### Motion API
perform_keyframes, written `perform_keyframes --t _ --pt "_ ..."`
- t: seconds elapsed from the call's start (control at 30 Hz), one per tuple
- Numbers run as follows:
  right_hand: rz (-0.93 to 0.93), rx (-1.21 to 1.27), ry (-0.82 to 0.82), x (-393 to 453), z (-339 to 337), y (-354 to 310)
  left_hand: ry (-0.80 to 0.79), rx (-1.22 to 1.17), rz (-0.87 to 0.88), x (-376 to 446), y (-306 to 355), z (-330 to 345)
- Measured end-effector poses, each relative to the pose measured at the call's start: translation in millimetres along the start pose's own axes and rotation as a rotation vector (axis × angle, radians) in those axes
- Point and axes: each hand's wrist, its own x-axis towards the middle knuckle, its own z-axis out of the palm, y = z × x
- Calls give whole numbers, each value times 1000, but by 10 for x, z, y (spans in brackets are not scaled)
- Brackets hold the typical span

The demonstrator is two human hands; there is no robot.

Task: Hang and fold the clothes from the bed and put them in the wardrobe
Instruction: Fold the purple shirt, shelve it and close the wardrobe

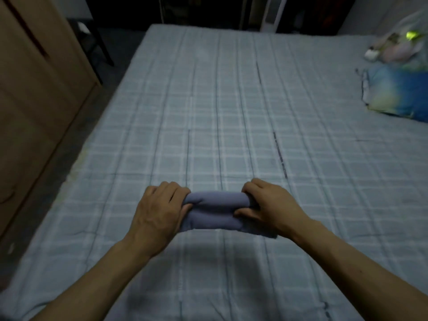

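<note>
A small blue-grey garment (215, 210), folded into a thick bundle, lies near the front of the bed (231, 112), which has a light blue checked cover. My left hand (159, 209) grips the bundle's left end, fingers curled over its top edge. My right hand (268, 205) grips the right end the same way, thumb pressed on the near side. The bundle's ends are hidden under my fingers. The wooden wardrobe (34, 89) stands to the left of the bed, its door shut.
A blue and yellow pillow (398, 93) lies at the bed's right edge, with a plastic bag of soft items (398, 42) behind it. A dark chair (92, 42) stands on the floor beyond the wardrobe. Dark furniture lines the far wall.
</note>
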Motion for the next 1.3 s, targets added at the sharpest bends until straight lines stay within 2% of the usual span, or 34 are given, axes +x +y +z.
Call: perform_keyframes --t 0.17,0.27,0.37,0.57,0.77,0.9,1.13,1.3 --pt "-188 26 0 149 -984 -545 78 129 -54 128 -2 -1254" --pt "-310 57 66 234 -1459 -933 174 234 -106 55 50 -1959" --pt "-485 52 132 323 -1810 -1403 254 339 -198 -142 103 -2584" --pt "-794 44 151 331 -2253 -2573 347 570 -390 -858 248 -3760" --pt "-1070 119 145 102 -2401 -3830 415 739 -551 -1827 415 -4687" --pt "-1234 140 158 -152 -2339 -4693 388 841 -692 -2599 552 -5191" --pt "-1414 148 187 -677 -2098 -6203 408 975 -835 -3932 652 -5970" --pt "-1514 208 165 -1005 -1789 -7079 454 970 -919 -4812 674 -6222"
